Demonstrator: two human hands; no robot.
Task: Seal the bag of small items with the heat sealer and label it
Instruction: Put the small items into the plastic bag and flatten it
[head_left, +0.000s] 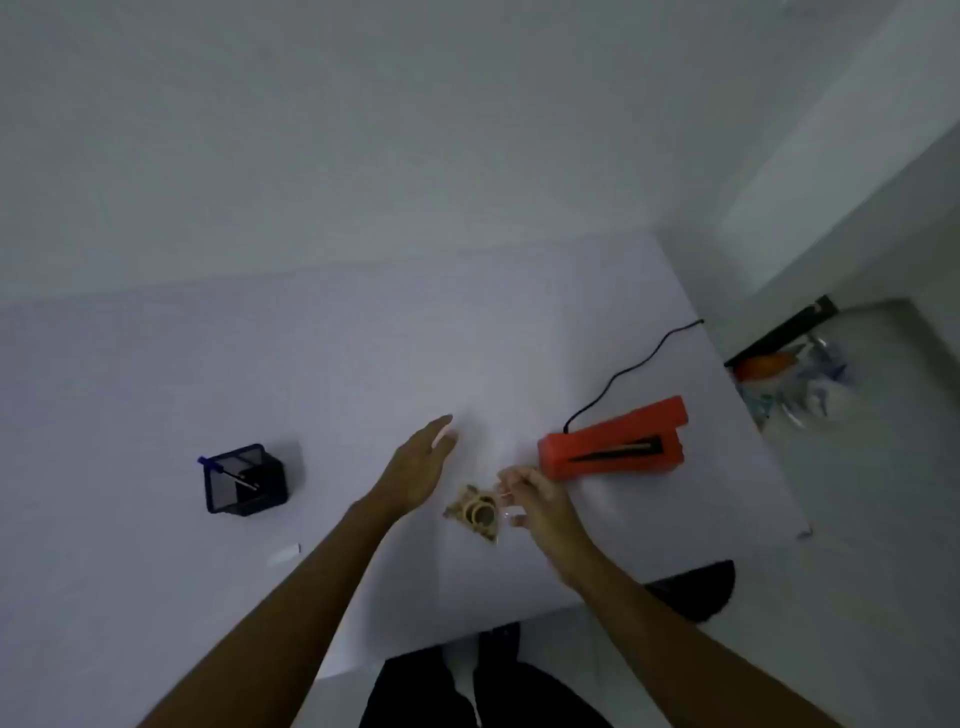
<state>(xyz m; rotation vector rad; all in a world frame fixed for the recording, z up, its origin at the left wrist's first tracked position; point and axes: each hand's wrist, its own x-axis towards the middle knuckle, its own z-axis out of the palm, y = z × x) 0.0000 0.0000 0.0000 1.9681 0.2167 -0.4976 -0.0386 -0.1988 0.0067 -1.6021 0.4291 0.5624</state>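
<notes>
A small clear bag (477, 512) with tan, ring-shaped items lies on the white table (260, 374) near its front edge. My right hand (535, 501) pinches the bag's right side with its fingertips. My left hand (421, 462) hovers flat just left of and beyond the bag, fingers extended, holding nothing. The orange heat sealer (613, 441) lies to the right of the bag, its jaw slot facing me, with a black cord (623, 371) running off toward the table's far right corner. A small white label (284, 554) lies on the table at the left front.
A black mesh pen holder (247, 480) with a blue pen (218, 466) stands at the left. Beyond the table's right edge is a shelf with clear plastic bags and something orange (789, 382). My dark trousers (467, 691) show below the table's front edge.
</notes>
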